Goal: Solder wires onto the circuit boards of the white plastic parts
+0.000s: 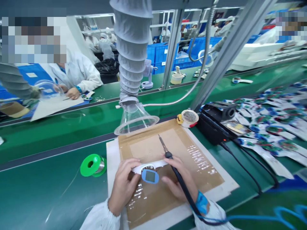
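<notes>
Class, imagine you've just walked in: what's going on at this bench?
A person's left hand grips a white strap with a blue-framed display unit, while the right hand holds a soldering iron pen-style, above a cardboard-covered board. A clear fume funnel hangs over the board, a green solder spool lies to its left, and a co-worker sits across the bench.

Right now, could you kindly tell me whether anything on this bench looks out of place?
Yes: a loose strand of wire trails from the green solder spool across the bench, lying unwound instead of staying on the spool.
</notes>
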Demonstrator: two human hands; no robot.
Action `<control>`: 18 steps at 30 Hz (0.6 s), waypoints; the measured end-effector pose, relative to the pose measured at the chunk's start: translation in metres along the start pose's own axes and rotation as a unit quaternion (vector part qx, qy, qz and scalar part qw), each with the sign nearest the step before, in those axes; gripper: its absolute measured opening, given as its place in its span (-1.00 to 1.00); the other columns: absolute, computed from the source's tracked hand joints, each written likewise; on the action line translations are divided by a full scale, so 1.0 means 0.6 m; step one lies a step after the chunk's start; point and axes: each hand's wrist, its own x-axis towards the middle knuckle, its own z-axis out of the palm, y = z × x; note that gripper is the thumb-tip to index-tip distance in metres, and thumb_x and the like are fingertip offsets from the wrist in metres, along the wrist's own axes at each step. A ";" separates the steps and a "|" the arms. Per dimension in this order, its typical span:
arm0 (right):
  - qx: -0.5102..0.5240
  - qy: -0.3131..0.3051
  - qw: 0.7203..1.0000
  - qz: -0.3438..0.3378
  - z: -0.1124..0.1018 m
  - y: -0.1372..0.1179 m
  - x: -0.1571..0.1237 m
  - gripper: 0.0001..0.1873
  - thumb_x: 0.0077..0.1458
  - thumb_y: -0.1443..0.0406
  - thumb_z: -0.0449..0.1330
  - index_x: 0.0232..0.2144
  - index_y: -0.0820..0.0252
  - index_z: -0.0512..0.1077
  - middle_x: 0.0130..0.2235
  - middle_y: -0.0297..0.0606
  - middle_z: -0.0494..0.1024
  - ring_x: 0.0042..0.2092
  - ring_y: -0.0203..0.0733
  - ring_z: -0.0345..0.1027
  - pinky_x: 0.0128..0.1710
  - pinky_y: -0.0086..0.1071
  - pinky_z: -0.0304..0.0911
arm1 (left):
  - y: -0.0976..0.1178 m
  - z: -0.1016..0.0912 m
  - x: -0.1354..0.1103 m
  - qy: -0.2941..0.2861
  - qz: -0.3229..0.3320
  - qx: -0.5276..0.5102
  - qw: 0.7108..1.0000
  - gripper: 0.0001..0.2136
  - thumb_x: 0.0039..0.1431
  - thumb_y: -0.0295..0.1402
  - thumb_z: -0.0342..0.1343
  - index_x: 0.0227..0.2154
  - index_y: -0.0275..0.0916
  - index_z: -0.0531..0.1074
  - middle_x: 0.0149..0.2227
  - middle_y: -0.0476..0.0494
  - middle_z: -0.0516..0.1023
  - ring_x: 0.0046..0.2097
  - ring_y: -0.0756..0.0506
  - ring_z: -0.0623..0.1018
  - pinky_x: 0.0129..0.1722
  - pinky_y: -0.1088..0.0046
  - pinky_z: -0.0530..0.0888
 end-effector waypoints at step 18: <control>-0.019 0.084 0.993 0.078 -0.003 0.008 -0.012 -0.70 0.35 0.23 0.09 0.08 0.13 0.41 0.01 -0.07 0.65 0.08 0.06 0.54 0.03 -0.07 0.45 | -0.004 -0.383 -0.014 0.180 -0.357 -0.006 0.916 -0.56 -0.01 0.06 0.33 -0.23 -0.18 0.55 -0.41 -0.01 0.61 -0.47 0.00 0.49 -0.57 0.56 0.43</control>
